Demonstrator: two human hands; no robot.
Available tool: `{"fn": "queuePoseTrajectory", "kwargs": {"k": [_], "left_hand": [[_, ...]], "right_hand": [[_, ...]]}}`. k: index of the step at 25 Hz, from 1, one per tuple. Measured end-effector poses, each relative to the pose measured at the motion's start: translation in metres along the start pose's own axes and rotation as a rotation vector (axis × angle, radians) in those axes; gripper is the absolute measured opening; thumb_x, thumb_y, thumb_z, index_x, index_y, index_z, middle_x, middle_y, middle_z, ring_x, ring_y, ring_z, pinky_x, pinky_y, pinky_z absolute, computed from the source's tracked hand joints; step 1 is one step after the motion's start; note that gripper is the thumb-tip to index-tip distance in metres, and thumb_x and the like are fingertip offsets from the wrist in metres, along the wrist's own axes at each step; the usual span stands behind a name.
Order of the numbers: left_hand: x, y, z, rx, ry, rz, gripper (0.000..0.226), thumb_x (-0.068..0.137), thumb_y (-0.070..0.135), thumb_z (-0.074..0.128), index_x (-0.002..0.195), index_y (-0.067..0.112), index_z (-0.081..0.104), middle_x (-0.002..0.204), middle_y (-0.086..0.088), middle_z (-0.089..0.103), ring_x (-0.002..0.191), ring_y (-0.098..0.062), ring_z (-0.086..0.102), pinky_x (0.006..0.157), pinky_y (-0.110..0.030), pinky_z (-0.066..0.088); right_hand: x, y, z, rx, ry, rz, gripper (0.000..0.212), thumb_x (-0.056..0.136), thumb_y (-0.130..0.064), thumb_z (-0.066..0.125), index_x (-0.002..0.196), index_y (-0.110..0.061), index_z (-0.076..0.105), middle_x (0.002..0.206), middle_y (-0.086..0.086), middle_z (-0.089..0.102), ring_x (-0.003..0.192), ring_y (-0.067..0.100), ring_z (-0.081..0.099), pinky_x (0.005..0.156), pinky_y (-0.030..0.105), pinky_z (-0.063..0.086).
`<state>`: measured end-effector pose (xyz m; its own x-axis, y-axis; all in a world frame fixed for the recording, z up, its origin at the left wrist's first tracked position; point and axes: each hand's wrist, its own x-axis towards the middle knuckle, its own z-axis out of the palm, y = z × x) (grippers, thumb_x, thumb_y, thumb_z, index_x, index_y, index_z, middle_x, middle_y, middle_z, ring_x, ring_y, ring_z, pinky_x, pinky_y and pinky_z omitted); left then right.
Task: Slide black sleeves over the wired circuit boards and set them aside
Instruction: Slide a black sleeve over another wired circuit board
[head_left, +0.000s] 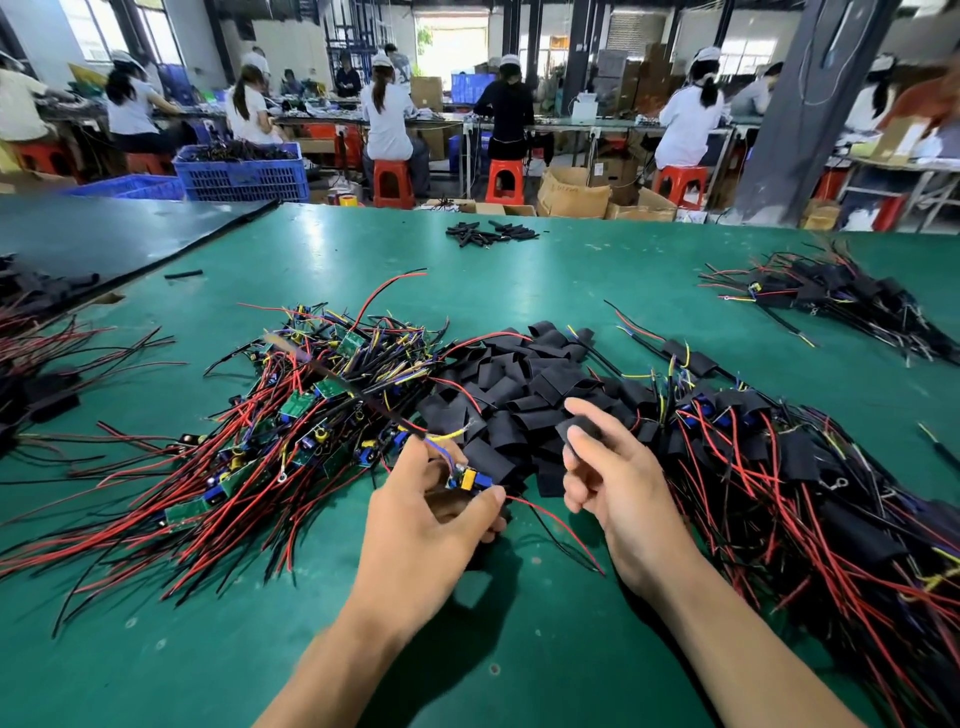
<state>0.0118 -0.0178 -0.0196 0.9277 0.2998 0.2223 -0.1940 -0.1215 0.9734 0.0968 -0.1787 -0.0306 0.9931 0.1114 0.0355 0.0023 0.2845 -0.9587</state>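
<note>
While your left hand (431, 525) is curled, its thumb and fingers pinch one board (469, 478), with the blue and yellow parts of the board turned up. A red wire (558, 530) and a black one run from this board across the table (467, 654) toward your right wrist.

Your right hand (618, 483) holds one sleeve (581, 429) between thumb and forefinger, and the other fingers are loosely bent. The sleeve is up and to the right of the board. It is near the board but apart from it, and it is not yet over it.

Just beyond both hands lies the sleeve heap (519, 384). At the left of your left hand lie the bare boards (311, 410), and their long red and black wires spread toward you. At the right of your right hand lie the sleeved boards (753, 447), which touch the sleeve heap. Far beyond the right hand lies a second sleeved bundle (831, 296). Far ahead of both hands lies a small pile of thin black tubes (488, 234).
</note>
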Motion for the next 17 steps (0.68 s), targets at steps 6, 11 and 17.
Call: {"fn": "queuePoseTrajectory", "kwargs": {"k": [6, 11, 17], "left_hand": [[0.009, -0.002, -0.01, -0.152, 0.123, -0.052, 0.025, 0.089, -0.006, 0.066, 0.102, 0.013, 0.057, 0.076, -0.008, 0.069, 0.062, -0.033, 0.071, 0.056, -0.031, 0.058], [0.018, -0.003, -0.02, -0.312, 0.223, -0.169, 0.014, 0.09, -0.001, 0.066, 0.103, 0.001, 0.062, 0.082, -0.023, 0.071, 0.06, -0.032, 0.07, 0.054, -0.03, 0.057], [0.021, -0.001, -0.023, -0.444, 0.257, -0.213, 0.014, 0.088, -0.002, 0.068, 0.099, 0.002, 0.059, 0.074, -0.013, 0.072, 0.063, -0.026, 0.07, 0.058, -0.026, 0.059]], "right_hand": [[-0.002, 0.003, 0.0, -0.12, 0.037, -0.074, 0.014, 0.096, -0.008, 0.061, 0.105, -0.015, 0.069, 0.06, 0.001, 0.052, 0.042, 0.014, 0.037, 0.044, 0.022, 0.031], [-0.002, 0.003, -0.002, -0.103, 0.068, -0.103, 0.016, 0.096, -0.012, 0.063, 0.103, -0.023, 0.072, 0.059, -0.003, 0.052, 0.044, 0.013, 0.038, 0.045, 0.02, 0.035], [-0.005, 0.003, -0.003, -0.133, 0.025, -0.134, 0.022, 0.083, -0.026, 0.081, 0.104, -0.03, 0.075, 0.058, 0.004, 0.054, 0.053, 0.015, 0.045, 0.066, 0.028, 0.039]]}}
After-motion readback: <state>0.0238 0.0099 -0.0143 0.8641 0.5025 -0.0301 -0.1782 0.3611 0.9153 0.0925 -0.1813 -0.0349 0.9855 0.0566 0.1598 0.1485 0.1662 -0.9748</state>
